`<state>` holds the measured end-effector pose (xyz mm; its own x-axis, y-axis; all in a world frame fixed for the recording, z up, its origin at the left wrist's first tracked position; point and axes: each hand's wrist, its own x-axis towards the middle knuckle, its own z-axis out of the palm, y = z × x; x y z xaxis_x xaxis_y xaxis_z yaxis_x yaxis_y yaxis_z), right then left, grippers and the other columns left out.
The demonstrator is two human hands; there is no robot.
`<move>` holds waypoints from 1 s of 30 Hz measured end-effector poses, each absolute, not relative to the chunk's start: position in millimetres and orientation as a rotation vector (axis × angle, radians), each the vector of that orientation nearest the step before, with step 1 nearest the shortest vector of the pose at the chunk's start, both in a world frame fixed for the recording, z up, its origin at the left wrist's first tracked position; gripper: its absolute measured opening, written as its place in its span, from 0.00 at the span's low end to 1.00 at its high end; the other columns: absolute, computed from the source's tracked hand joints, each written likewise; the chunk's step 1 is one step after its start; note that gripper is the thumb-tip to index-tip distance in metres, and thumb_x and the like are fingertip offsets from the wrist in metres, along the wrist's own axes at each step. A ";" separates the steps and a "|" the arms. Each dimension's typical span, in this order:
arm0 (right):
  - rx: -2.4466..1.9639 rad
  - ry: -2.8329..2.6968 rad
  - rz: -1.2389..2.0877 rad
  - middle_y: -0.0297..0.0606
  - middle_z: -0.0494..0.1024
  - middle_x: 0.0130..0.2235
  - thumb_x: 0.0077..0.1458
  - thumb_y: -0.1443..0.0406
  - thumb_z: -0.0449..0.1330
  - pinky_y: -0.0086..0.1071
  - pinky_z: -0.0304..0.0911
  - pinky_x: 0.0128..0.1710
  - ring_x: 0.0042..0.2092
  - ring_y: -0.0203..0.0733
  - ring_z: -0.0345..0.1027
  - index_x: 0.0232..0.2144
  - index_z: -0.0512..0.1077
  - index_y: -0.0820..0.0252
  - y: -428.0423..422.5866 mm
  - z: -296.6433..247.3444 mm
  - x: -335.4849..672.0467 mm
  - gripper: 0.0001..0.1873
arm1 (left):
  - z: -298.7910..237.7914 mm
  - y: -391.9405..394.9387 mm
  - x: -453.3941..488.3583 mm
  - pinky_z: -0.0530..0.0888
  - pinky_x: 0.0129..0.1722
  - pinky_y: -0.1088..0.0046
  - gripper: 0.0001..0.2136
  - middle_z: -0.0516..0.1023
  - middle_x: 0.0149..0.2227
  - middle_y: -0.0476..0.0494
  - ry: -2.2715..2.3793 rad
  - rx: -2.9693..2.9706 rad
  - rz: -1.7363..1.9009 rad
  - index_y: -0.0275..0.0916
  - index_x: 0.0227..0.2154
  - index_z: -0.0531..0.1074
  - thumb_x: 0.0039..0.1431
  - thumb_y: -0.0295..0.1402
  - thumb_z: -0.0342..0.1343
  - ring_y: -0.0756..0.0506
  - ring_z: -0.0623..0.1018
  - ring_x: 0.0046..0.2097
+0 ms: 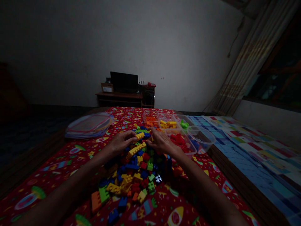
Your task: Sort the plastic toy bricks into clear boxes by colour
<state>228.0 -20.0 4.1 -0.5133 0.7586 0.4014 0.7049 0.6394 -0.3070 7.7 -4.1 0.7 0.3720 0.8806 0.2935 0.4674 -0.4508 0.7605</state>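
A heap of coloured plastic building bricks (134,175) lies on a red patterned cloth (56,166) in dim light. My left hand (122,142) rests at the heap's far left edge, its fingers pinched on a small yellow brick (140,135). My right hand (161,142) lies curled on the far right side of the heap, fingers down among the bricks; what it holds, if anything, is hidden. A long yellow brick (135,149) sits between the two hands.
Clear tubs stand beyond the hands: one with orange bricks (150,121), one with yellow (168,124), one with green (184,125), one with red (180,139), and an unfilled one (202,135). Stacked lids (89,125) lie far left. A checkered mat (254,150) lies right.
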 end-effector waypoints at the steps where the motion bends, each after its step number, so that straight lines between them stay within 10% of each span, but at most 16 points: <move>1: -1.101 -2.339 0.142 0.40 0.72 0.37 0.57 0.65 0.55 0.32 0.58 0.37 0.37 0.39 0.63 0.55 0.58 0.63 -21.3 5.8 228.0 0.24 | 1.3 -4.7 8.4 0.70 0.30 0.73 0.16 0.75 0.28 0.49 1.145 2.058 0.933 0.39 0.27 0.71 0.50 0.48 0.53 0.47 0.74 0.30; 22: -1.604 -1.796 -0.124 0.50 0.77 0.42 0.55 0.68 0.55 0.36 0.61 0.46 0.44 0.44 0.69 0.45 0.72 0.68 54.7 27.5 291.5 0.16 | -15.5 -12.5 -8.2 0.69 0.49 0.68 0.19 0.74 0.49 0.40 1.240 2.644 0.607 0.43 0.46 0.73 0.56 0.47 0.53 0.41 0.73 0.50; 30: -1.147 -2.455 0.206 0.35 0.76 0.30 0.55 0.69 0.56 0.25 0.55 0.30 0.30 0.33 0.65 0.36 0.75 0.61 -9.8 23.5 226.7 0.08 | 10.8 -14.3 2.7 0.71 0.39 0.72 0.19 0.80 0.41 0.42 1.438 2.571 0.508 0.41 0.47 0.73 0.54 0.39 0.48 0.42 0.78 0.41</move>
<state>226.7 -9.8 23.5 -0.5712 0.7599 0.3104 0.6975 0.6487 -0.3044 2.7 -14.3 10.8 0.4824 0.8484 0.2181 0.7969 -0.5284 0.2928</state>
